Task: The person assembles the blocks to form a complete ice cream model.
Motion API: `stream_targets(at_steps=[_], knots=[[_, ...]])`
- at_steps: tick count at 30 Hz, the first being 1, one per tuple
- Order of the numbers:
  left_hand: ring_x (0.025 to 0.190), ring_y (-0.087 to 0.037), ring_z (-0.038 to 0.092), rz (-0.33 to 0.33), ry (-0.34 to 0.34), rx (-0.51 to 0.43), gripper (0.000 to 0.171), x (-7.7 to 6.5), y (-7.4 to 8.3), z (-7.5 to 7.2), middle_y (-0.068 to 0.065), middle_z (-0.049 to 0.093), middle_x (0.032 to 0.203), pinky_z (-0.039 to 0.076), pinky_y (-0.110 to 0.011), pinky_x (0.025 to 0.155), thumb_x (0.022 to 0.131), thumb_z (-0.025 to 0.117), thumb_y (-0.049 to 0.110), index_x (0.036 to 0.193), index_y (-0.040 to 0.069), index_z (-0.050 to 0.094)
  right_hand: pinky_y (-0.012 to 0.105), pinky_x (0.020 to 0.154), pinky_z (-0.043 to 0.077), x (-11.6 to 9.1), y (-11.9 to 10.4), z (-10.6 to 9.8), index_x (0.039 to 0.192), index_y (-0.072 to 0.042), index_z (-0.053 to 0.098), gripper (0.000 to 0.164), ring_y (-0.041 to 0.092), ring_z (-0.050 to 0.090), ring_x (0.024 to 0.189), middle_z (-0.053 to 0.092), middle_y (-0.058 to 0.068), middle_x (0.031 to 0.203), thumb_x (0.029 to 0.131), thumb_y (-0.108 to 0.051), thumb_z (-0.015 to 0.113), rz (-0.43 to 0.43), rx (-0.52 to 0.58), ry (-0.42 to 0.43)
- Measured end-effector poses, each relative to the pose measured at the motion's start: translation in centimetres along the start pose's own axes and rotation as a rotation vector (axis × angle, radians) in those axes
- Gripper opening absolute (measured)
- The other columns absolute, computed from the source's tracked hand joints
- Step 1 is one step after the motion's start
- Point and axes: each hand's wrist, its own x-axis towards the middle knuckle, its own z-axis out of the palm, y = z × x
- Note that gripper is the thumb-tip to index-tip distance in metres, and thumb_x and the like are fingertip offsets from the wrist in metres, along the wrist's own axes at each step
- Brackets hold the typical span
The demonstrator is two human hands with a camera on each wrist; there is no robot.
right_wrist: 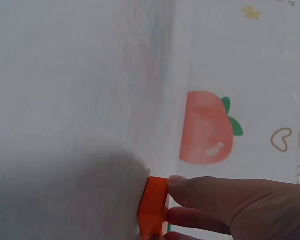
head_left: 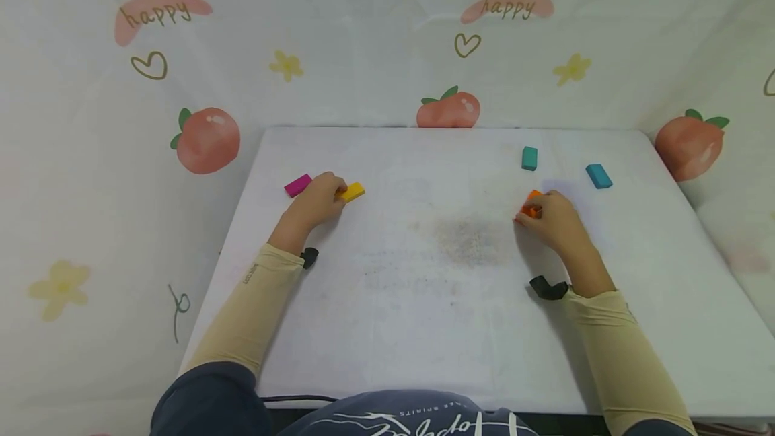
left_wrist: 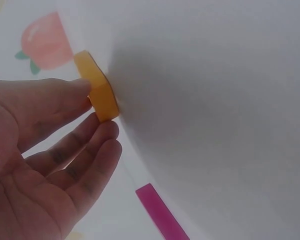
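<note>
On the left of the white table, my left hand (head_left: 317, 202) pinches a yellow block (head_left: 354, 191) between thumb and fingers. The left wrist view shows the thumb on one side of that block (left_wrist: 105, 99) and fingertips at its lower end. A magenta block (head_left: 298, 185) lies just beyond the left hand, apart from the yellow one. Over at the right, my right hand (head_left: 556, 221) holds an orange block (head_left: 535, 194) by its sides, partly hidden by the fingers. In the right wrist view the thumb touches the orange block's (right_wrist: 153, 207) edge.
A teal block (head_left: 529, 159) lies behind the right hand, and a blue block (head_left: 599, 176) farther right. The white tabletop (head_left: 412, 328) has a greyish smudge near its middle. A curtain (head_left: 363, 32) printed with peaches hangs behind the table's far edge.
</note>
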Motion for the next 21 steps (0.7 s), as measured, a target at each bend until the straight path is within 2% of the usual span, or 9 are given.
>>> stream_targets(at_steps=[8,16,21], knots=[[0.119,-0.035,0.059,0.024,-0.010,0.015,0.034,0.8,1.3,0.1,-0.022,0.063,0.129,0.050,-0.048,0.116,0.102,0.061,0.004,0.134,-0.008,0.065,0.038,0.071,0.043,-0.2,-1.3,1.0,0.111,0.008,0.075,0.031,0.033,0.051,0.085,0.053,0.020,0.094,0.096,-0.019,0.078,-0.094,0.011,0.006],[0.119,-0.033,0.058,0.030,-0.042,0.005,0.034,2.2,2.4,0.7,-0.020,0.063,0.128,0.049,-0.046,0.117,0.102,0.061,0.005,0.135,-0.006,0.065,0.035,0.067,0.038,-0.5,-3.0,2.2,0.110,0.004,0.075,0.028,0.028,0.048,0.079,0.050,0.016,0.092,0.097,-0.021,0.078,-0.155,0.013,-0.038],[0.119,-0.033,0.058,0.041,-0.058,0.001,0.034,3.0,3.0,1.3,-0.019,0.063,0.129,0.049,-0.046,0.117,0.103,0.061,0.005,0.135,-0.005,0.065,0.034,0.068,0.040,-0.8,-4.3,3.0,0.111,0.003,0.076,0.029,0.026,0.048,0.080,0.052,0.015,0.093,0.096,-0.021,0.080,-0.192,0.026,-0.070]])
